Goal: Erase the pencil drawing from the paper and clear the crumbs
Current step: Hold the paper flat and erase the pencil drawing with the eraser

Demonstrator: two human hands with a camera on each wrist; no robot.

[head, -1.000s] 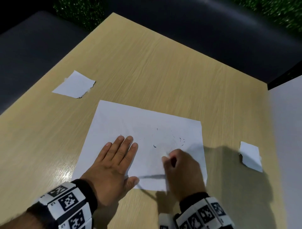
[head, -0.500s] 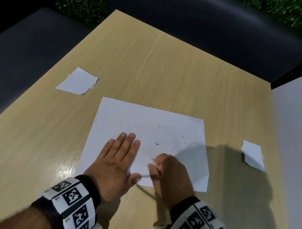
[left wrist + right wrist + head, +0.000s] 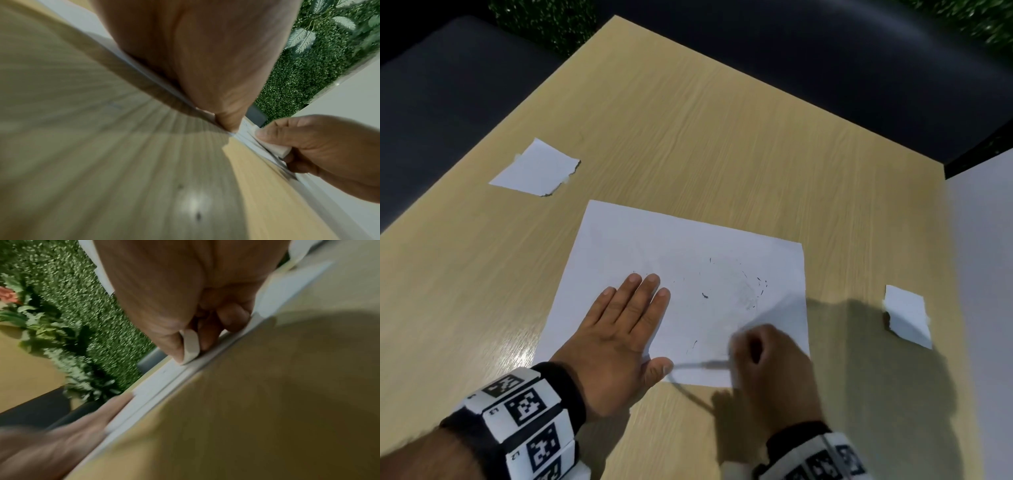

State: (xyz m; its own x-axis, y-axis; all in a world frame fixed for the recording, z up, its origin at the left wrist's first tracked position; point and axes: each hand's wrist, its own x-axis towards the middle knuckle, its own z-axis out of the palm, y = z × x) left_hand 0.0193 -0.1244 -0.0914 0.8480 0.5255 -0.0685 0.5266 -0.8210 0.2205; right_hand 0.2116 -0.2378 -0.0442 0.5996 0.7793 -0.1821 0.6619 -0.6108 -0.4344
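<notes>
A white sheet of paper (image 3: 688, 267) lies on the wooden table (image 3: 705, 130). Faint pencil traces and dark eraser crumbs (image 3: 758, 286) speckle its middle and right. My left hand (image 3: 626, 322) lies flat on the sheet's near left part, fingers straight, thumb at the near edge. My right hand (image 3: 763, 356) is curled at the sheet's near right edge and pinches a white eraser (image 3: 190, 345) against the paper (image 3: 164, 382). The left wrist view shows the same eraser (image 3: 273, 146) in the right hand (image 3: 320, 146). A thin grey blurred streak runs along the near edge between the hands.
A torn white paper scrap (image 3: 537, 169) lies at the far left of the table, another scrap (image 3: 907, 317) at the right. A white panel (image 3: 983, 308) borders the table's right side. Dark seats surround the table, with green foliage (image 3: 308, 65) behind.
My right hand with the eraser swung left toward the left thumb, then back right along the sheet's near edge. The left hand stayed flat on the paper.
</notes>
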